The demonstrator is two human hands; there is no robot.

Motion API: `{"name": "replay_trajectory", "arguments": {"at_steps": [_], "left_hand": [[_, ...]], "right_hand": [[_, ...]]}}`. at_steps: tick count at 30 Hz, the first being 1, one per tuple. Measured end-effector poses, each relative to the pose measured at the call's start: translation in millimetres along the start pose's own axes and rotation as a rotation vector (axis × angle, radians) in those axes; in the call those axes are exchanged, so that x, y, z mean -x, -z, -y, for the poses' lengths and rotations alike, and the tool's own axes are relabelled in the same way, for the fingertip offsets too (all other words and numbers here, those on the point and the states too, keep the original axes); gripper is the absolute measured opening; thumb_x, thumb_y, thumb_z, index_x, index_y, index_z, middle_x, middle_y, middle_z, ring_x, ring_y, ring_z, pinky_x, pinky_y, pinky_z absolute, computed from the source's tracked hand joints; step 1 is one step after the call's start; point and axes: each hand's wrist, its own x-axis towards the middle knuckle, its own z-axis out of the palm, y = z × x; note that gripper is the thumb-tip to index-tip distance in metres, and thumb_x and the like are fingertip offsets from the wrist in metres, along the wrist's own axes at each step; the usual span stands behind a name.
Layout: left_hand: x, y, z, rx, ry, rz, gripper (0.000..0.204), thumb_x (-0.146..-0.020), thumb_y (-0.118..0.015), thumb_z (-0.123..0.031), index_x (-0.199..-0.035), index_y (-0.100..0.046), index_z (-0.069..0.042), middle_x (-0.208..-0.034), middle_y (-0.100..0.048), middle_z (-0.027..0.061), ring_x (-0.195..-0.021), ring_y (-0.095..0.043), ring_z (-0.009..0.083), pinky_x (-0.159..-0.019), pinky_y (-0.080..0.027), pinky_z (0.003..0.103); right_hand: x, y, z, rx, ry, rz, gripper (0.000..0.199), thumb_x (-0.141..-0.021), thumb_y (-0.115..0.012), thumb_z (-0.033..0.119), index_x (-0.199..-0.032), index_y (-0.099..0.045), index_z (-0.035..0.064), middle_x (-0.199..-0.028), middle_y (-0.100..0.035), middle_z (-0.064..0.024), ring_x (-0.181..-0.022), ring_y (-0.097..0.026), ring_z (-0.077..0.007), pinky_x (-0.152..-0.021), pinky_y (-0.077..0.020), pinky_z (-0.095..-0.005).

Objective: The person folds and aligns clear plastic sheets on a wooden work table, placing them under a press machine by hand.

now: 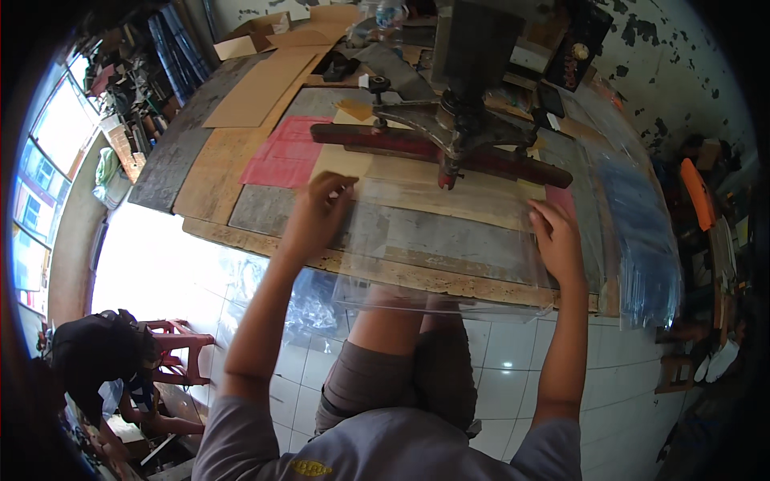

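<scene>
A clear plastic sheet [449, 255] lies over the near part of the worktable and hangs past its front edge above my lap. My left hand [317, 215] pinches the sheet's far left corner between thumb and fingers. At the far right corner, my right hand [559, 244] grips the same sheet with curled fingers. Just beyond the hands stands a press head with a dark red bar [513, 164] on a metal bracket. Beneath that bar are a beige sheet [417, 184] and, to the left, a pink sheet [285, 152].
Flat cardboard [261, 90] and an open cardboard box [249, 36] are at the back left. Stacked clear bluish plastic [646, 240] hangs off the table's right side. A red stool [180, 351] stands on the floor at left, beside a bent-over person [96, 357].
</scene>
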Motion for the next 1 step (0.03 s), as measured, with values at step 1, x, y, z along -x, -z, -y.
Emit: {"name": "replay_trajectory", "arguments": {"at_steps": [1], "left_hand": [[10.6,4.9,0.4,-0.038,-0.052,-0.016,0.024,-0.099,-0.067,-0.016,-0.121,-0.073,-0.009,-0.116,-0.071,0.0168,-0.101,-0.068,0.0236,-0.087,-0.053,0.032]], "right_hand": [[7.9,-0.4,0.9,-0.042,-0.062,-0.002,0.028,-0.101,-0.064,0.014,-0.126,-0.072,0.0043,-0.123,-0.069,-0.0191,-0.111,-0.069,-0.0308,-0.098,-0.0536,-0.0393]]}}
